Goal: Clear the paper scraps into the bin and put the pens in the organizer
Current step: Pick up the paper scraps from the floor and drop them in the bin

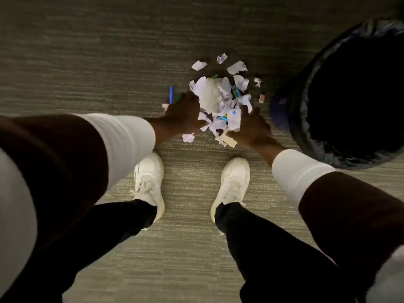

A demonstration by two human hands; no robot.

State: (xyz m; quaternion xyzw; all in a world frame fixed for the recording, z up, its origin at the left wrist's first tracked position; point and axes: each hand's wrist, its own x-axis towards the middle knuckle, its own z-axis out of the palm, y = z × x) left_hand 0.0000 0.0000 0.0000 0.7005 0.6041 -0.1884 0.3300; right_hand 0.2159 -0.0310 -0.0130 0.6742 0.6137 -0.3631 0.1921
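Observation:
A heap of white paper scraps [215, 99] lies on the carpet in front of my feet. My left hand [182, 111] presses against the heap's left side and my right hand [251, 125] against its right side, fingers curled into the paper. A blue pen [171, 94] lies just left of the heap, beside my left hand. Coloured pen ends [235, 92] poke out among the scraps. A round bin [306, 119] with a dark liner stands to the right of the heap. No organizer is in view.
Loose scraps [222, 58] lie scattered beyond the heap, and a small one [262, 98] lies near the bin. My two white shoes [149, 182] stand just behind the heap. Grey striped carpet [87, 62] stretches all around.

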